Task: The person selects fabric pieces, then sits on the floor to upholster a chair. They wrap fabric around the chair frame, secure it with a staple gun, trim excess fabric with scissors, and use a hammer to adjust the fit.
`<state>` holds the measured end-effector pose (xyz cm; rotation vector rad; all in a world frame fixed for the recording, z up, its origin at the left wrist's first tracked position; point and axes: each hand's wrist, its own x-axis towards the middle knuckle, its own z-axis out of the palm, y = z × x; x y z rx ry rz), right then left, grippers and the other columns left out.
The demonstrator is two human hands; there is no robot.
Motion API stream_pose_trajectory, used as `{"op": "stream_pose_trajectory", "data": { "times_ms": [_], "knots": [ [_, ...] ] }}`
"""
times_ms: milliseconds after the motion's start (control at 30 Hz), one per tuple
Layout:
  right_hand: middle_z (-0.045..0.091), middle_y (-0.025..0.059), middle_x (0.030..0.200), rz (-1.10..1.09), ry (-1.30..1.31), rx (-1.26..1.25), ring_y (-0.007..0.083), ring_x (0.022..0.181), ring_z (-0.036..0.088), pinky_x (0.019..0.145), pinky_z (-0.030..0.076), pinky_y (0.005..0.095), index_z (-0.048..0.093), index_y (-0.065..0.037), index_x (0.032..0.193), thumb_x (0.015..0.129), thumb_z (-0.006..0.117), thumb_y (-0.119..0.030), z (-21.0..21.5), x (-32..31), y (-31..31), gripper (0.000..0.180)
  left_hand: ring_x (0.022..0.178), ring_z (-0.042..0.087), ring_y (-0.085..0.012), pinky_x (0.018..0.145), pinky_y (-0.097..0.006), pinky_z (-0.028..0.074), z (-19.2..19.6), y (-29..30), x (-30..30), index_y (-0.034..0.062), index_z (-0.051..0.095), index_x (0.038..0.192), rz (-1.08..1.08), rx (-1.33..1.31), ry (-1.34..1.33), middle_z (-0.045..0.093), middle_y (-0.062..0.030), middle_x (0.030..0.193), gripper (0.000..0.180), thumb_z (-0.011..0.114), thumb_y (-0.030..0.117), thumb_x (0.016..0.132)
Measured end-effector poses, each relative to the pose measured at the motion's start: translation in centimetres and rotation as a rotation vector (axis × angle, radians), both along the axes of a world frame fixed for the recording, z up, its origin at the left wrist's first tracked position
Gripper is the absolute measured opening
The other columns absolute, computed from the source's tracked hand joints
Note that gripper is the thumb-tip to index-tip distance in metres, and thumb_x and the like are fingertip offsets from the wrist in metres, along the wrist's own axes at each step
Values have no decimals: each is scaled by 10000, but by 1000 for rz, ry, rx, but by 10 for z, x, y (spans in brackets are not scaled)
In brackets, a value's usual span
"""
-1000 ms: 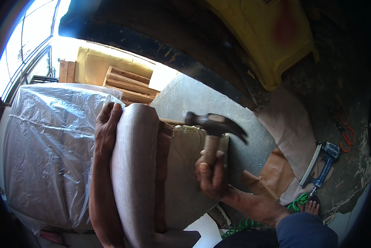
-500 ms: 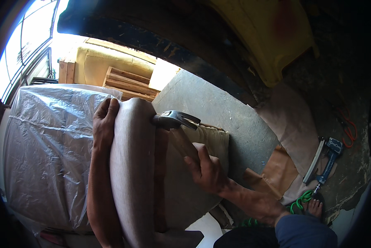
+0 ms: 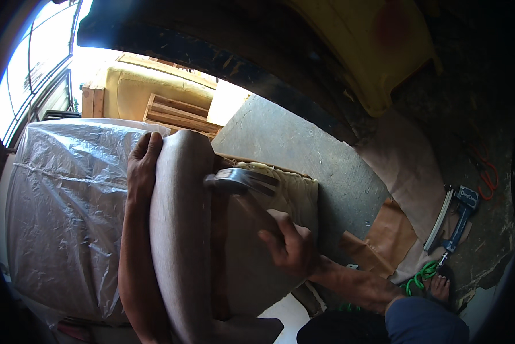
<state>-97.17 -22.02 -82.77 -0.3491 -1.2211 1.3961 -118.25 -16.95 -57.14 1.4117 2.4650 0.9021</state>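
A padded armrest covered in pale grey-beige fabric (image 3: 175, 229) stands upright in front of me. My left hand (image 3: 143, 163) grips its left side near the far end, fingers pressed together, the forearm lying along the fabric. In my right hand (image 3: 294, 243) is a claw hammer (image 3: 237, 179), gripped by its wooden handle. Its steel head, a little blurred, is at the armrest's right edge; whether it touches cannot be made out. Below the hammer runs a brown strip (image 3: 220, 258) along the armrest. Right of that lies a cream padded panel (image 3: 263, 258).
Clear plastic sheeting (image 3: 68, 212) covers a bulky piece on the left. Wooden slats (image 3: 180, 113) and yellow foam (image 3: 154, 86) stand beyond. To the right, a staple gun (image 3: 461, 218) with a green coiled hose (image 3: 421, 277) lies by brown material (image 3: 389, 235) and orange-handled scissors (image 3: 488, 179).
The hammer head has moved nearer to me and slightly left along the armrest's edge. My right hand has come a little nearer too, while my left hand has barely shifted.
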Motion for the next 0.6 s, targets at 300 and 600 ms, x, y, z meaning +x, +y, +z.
{"op": "stream_pose_trajectory", "data": {
  "times_ms": [300,600],
  "knots": [
    [673,202,834,9,7,-4,383,702,714,558,548,418,515,-10,1249,989,643,-152,1,6,3,322,861,576,-77,795,-252,478,0,3,-4,31,707,1090,33,-11,82,672,12,947,316,603,327,1047],
    [690,201,871,179,-76,48,361,713,729,545,559,424,509,18,1259,984,659,-187,-9,4,-15,375,835,563,-71,777,-260,472,0,5,-10,44,708,1046,1,-16,-74,664,15,924,290,609,316,1045]
  ]
}}
